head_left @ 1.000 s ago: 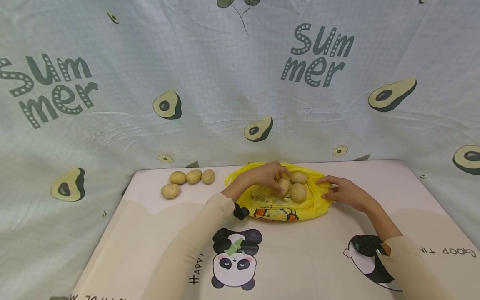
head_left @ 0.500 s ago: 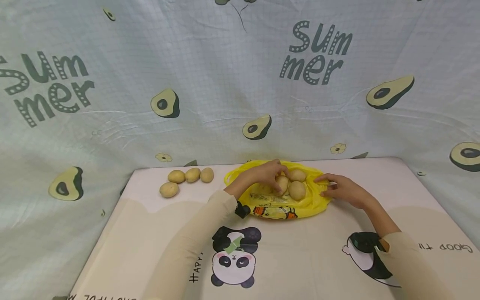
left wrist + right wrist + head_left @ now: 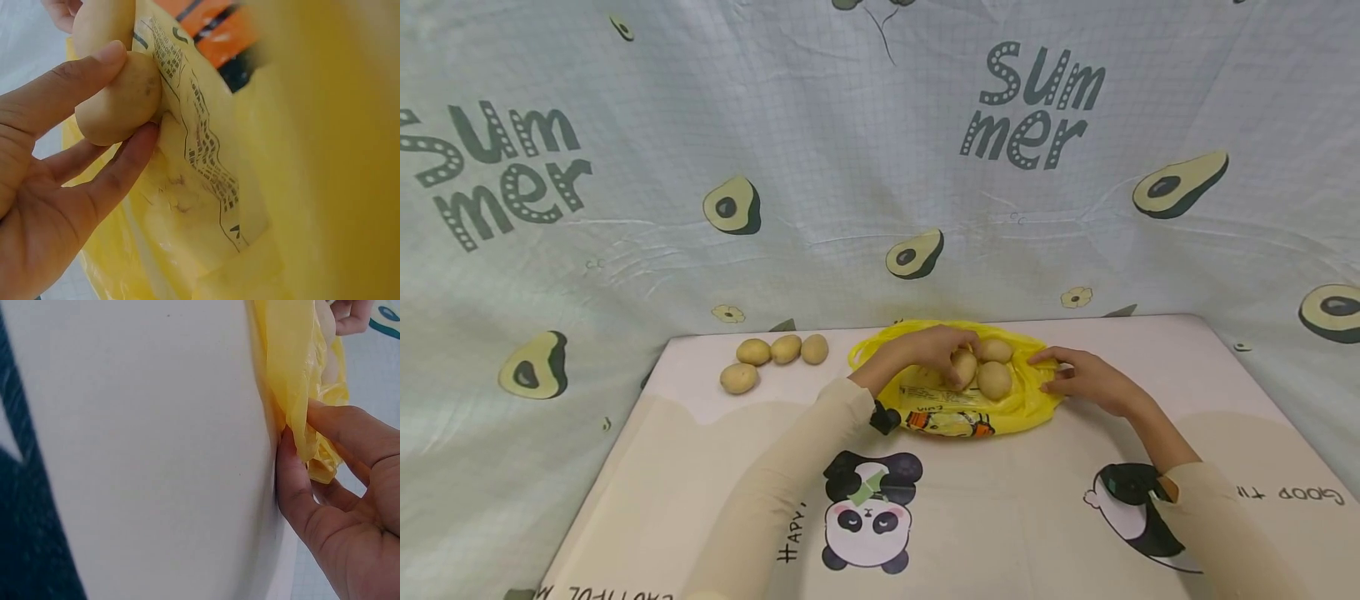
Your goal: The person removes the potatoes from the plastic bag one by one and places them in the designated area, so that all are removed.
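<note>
Loose potatoes (image 3: 786, 349): four, smooth, tan, near the tabletop's (image 3: 1000, 500) rear-left corner; a stretch of surface separates them from the bag.
Left hand (image 3: 936, 350): thumb and fingers clamped on one potato.
Held potato (image 3: 122, 103): pale, rounded, dark-flecked; inside the bag beside two others (image 3: 996, 381).
Yellow plastic bag (image 3: 1033, 408): crumpled, orange-and-black print, near the rear edge.
Right hand (image 3: 1093, 383): fingers pinching the bag's right rim; tabletop extends rightward.

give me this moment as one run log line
left hand: pinches potato | right hand: pinches yellow bag | beside held potato: two more potatoes | on table: four other potatoes
</note>
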A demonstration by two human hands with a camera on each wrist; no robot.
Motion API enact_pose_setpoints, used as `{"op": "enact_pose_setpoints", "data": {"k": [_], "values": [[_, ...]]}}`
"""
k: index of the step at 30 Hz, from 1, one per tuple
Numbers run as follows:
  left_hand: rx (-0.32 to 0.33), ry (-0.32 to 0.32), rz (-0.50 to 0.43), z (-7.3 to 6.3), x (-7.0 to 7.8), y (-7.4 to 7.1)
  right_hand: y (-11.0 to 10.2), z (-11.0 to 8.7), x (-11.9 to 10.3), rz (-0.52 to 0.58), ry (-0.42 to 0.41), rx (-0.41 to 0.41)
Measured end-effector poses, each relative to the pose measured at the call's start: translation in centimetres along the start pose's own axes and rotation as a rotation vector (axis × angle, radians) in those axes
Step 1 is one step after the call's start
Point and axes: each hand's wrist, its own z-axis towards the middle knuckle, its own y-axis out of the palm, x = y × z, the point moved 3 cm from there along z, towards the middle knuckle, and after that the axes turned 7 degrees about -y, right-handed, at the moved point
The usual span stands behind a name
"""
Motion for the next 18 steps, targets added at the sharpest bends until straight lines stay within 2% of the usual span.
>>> {"op": "enact_pose_setpoints", "data": {"k": [4,9,15,18], "values": [[-0.01,-0.007,0.008,-0.06,0.15,0.21,-0.01,0.01,-0.05,0.003,-0.008,0.0],[-0.008,0.016,0.06,-0.04,0.48,0.55,0.02,-0.04,-0.07,-0.005,-0.012,0.0],[0.052,0.05,0.136,-0.48,0.47,0.48,0.17,-0.12,-0.06,0.015,-0.016,0.0],[0.068,0.056,0.141,-0.93,0.35,0.36,0.2,-0.2,-0.03,0.014,-0.014,0.008]]}}
